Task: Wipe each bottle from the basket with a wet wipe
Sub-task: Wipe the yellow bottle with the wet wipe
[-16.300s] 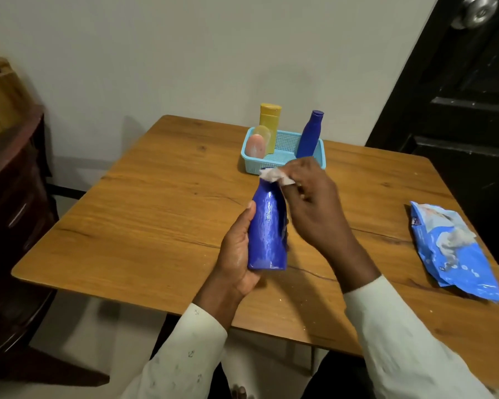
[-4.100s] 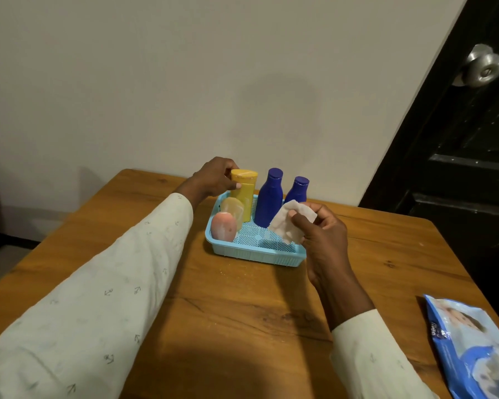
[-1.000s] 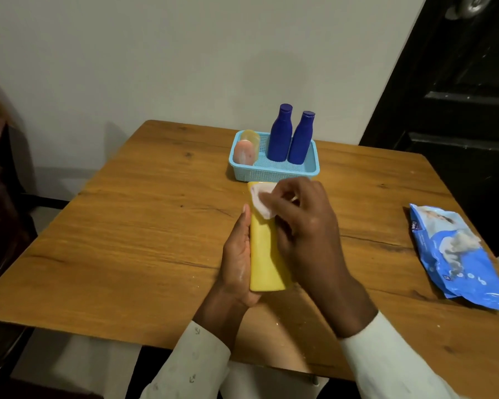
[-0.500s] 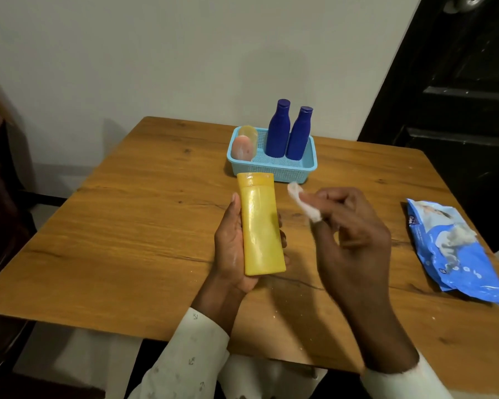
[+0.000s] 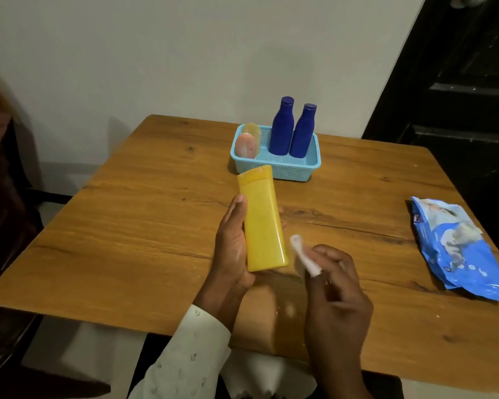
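My left hand point(image 5: 232, 249) holds a flat yellow bottle point(image 5: 262, 220) above the wooden table point(image 5: 133, 231), cap pointing away from me. Just right of the bottle's base, my right hand point(image 5: 334, 286) pinches a crumpled white wet wipe point(image 5: 301, 256); the wipe is a little apart from the bottle. At the back of the table stands a light blue basket point(image 5: 283, 168). Two dark blue bottles point(image 5: 283, 126) point(image 5: 302, 131) stand upright in it, and a pink bottle point(image 5: 246, 145) and a pale yellow bottle point(image 5: 251, 131) sit at its left end.
A blue pack of wet wipes point(image 5: 458, 246) lies near the table's right edge. A white wall runs behind the table, with a dark door point(image 5: 458, 82) at the right. Dark wooden furniture point(image 5: 3, 226) stands at the left.
My right hand has lifted the wipe off the yellow bottle's cap end and moved down to beside its base. The left hand still holds the bottle, now fully uncovered.
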